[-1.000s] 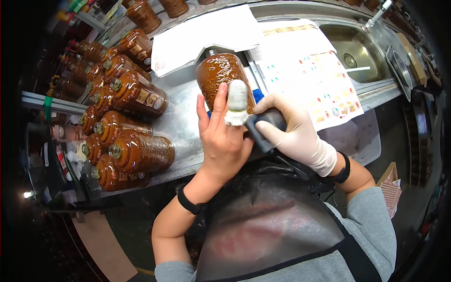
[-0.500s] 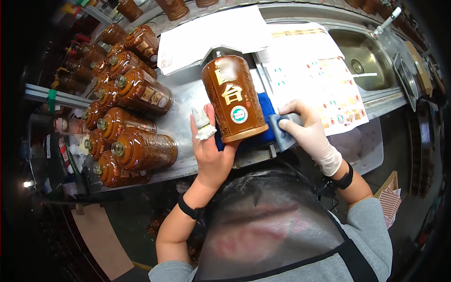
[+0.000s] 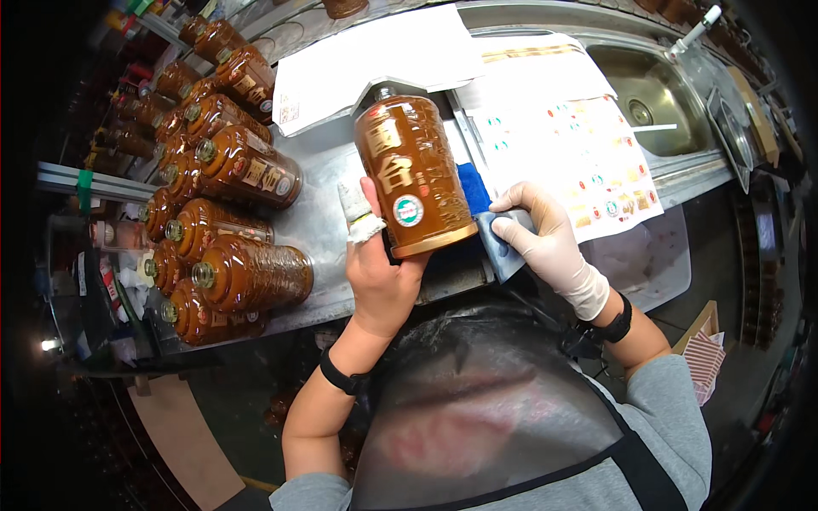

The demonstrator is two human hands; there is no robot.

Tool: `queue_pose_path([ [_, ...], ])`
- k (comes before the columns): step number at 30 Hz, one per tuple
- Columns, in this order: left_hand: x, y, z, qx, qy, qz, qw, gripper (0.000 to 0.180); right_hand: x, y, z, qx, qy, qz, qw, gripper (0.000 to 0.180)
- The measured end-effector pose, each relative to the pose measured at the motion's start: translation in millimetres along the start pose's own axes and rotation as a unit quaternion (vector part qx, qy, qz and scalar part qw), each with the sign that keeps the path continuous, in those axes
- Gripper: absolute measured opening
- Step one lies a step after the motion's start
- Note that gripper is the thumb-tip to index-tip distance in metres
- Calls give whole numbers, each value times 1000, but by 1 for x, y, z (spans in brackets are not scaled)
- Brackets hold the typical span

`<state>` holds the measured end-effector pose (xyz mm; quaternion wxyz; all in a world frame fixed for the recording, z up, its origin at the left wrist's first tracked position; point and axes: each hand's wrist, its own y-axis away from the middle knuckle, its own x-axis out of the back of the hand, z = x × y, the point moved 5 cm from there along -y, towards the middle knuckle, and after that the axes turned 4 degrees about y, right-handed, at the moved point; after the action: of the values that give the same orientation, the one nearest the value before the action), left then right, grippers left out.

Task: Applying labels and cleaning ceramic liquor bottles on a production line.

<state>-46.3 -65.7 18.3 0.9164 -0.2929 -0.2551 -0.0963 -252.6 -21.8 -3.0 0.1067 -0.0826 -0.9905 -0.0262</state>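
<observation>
A large amber-brown bottle with gold lettering and a round green-and-white sticker lies tilted over a metal holder, neck pointing away from me. My left hand holds it at the left side and base; part of the grip is hidden behind the bottle. Fingertip wraps, whitish and grey, cover some of its fingers. In my right hand, gloved in white, a blue-grey flat flexible piece is pinched close to the bottle's lower right edge. A dark blue cloth lies beneath and beside the bottle.
Several similar brown bottles lie stacked on the left of the metal table. White paper covers the back. A sheet of small coloured stickers lies to the right, before a metal sink. Below is a translucent bin.
The bottle has rolled leftward in my left hand, so its lettering and round sticker now sit nearer its left side. My right hand keeps its pinch on the blue-grey piece.
</observation>
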Motion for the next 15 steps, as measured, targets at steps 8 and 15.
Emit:
queue_pose_path([
  [8,-2,11,-23,75,-15,-49,996,74,3,-1,1,17,26,8,999,15],
  [15,9,-8,23,-37,-101,-7,994,72,0,1,-34,85,5,-24,996,17],
])
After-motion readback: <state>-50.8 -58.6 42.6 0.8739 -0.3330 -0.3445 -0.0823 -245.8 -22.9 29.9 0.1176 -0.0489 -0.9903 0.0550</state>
